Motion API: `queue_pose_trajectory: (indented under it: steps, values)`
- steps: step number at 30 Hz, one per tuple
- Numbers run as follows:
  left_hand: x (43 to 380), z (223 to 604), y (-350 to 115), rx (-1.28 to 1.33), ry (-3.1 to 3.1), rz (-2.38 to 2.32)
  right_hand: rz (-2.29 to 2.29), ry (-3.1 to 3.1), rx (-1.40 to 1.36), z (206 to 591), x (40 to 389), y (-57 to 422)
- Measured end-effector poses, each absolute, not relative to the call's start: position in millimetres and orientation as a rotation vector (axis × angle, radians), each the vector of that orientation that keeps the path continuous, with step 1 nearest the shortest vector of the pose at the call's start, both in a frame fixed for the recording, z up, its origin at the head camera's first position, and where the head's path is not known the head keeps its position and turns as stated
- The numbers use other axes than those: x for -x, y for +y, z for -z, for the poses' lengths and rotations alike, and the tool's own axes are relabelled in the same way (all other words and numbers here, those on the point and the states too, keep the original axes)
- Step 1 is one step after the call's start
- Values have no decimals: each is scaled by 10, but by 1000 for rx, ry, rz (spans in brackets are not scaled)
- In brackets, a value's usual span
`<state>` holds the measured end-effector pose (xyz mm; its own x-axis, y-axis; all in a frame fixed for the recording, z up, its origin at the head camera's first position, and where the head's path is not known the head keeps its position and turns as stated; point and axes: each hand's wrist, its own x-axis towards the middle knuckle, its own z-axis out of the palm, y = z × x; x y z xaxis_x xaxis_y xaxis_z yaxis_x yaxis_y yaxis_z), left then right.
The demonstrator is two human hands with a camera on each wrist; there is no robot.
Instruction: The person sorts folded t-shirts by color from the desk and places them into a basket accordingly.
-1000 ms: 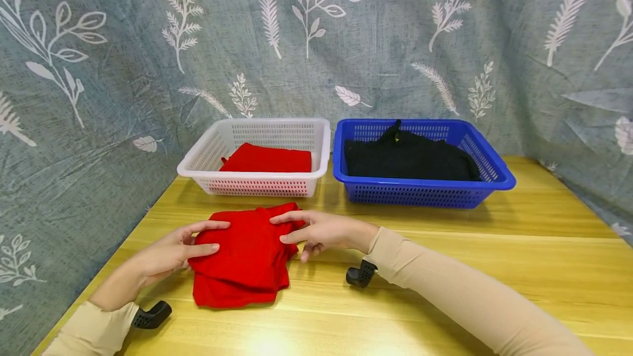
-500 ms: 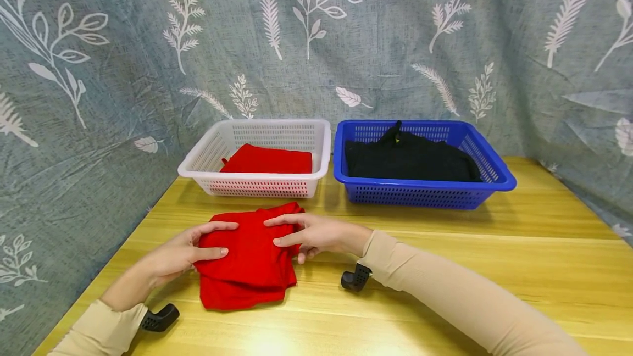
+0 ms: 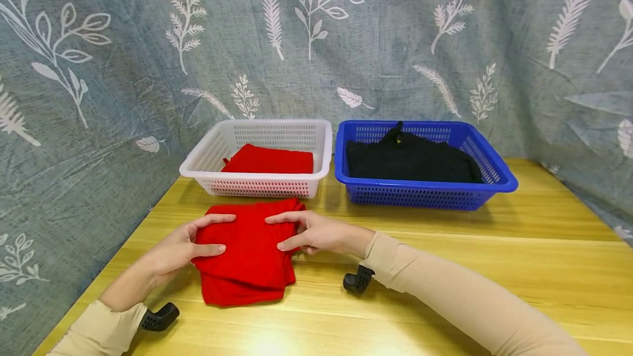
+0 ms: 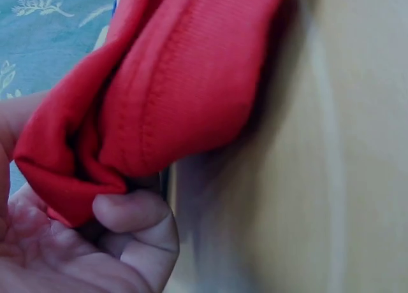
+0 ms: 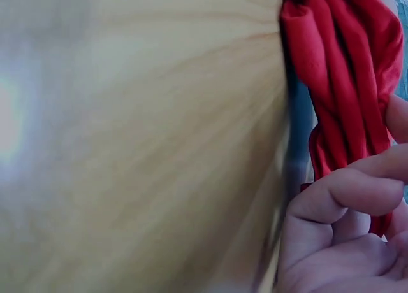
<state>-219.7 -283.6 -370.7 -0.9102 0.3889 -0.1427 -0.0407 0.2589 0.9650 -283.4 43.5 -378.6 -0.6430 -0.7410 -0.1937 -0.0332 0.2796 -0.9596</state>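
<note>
A folded red garment [image 3: 247,254] lies in front of the white basket in the head view, its layers uneven along the near and right sides. My left hand [image 3: 175,249] grips its left edge, thumb and index finger on top. In the left wrist view, curled fingers [image 4: 137,220] hold a fold beside a stitched hem [image 4: 150,108]. On the opposite edge my right hand [image 3: 323,234] pinches the stacked layers. The right wrist view shows its fingers [image 5: 347,191] bent under the bunched red folds [image 5: 347,70]. Whether the whole garment is off the table is hard to tell.
Behind the garment stands a white basket [image 3: 257,176] with folded red cloth [image 3: 272,159] inside. To its right is a blue basket [image 3: 425,183] holding black cloth [image 3: 415,161]. The wooden table [image 3: 445,246] meets a grey-green leaf-patterned curtain [image 3: 376,43] at the back and left.
The left hand has moved right, and the garment has shifted slightly right, then a little away toward the white basket. The right hand's lower fingers have tucked in under its edge.
</note>
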Motion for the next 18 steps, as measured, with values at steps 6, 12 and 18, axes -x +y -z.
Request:
queue_pose_trajectory:
  steps: [6, 12, 18]
  values:
    - [2148, 3607, -2826, -357, 2275, -1655, 1401, 1955, 740, 3702, 2797, 462]
    - [2091, 3473, -2816, -385, 2271, -1662, 1401, 1984, 777, 3577, 2756, 505]
    - [2077, 3368, -2815, -440, 2245, -1690, 1396, 1989, 814, 3423, 2729, 554]
